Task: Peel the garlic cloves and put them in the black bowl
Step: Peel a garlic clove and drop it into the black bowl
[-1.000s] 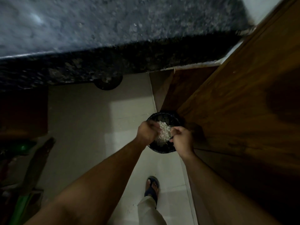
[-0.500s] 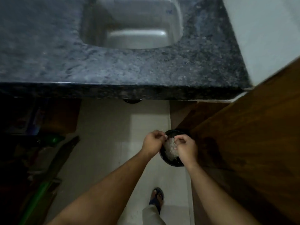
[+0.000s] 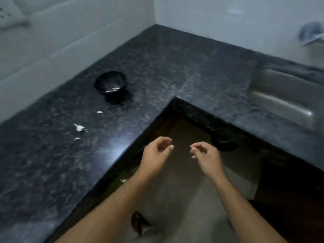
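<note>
The black bowl (image 3: 110,85) stands on the dark granite counter (image 3: 157,71) near the tiled wall, with a few pale pieces showing inside. Three small white garlic bits (image 3: 79,128) lie on the counter in front of the bowl. My left hand (image 3: 156,155) and my right hand (image 3: 206,155) hang side by side over the floor, off the counter's inner corner. Their fingers are loosely curled and I see nothing in either. The frame is blurred.
A steel sink (image 3: 287,100) is set into the counter at the right. A dark round container (image 3: 224,144) sits low under the counter edge beyond my right hand. My sandalled foot (image 3: 140,223) stands on the pale floor.
The view swung up from the floor to the counter corner. Both hands left the dark round container of peels and moved apart, with nothing in them now.
</note>
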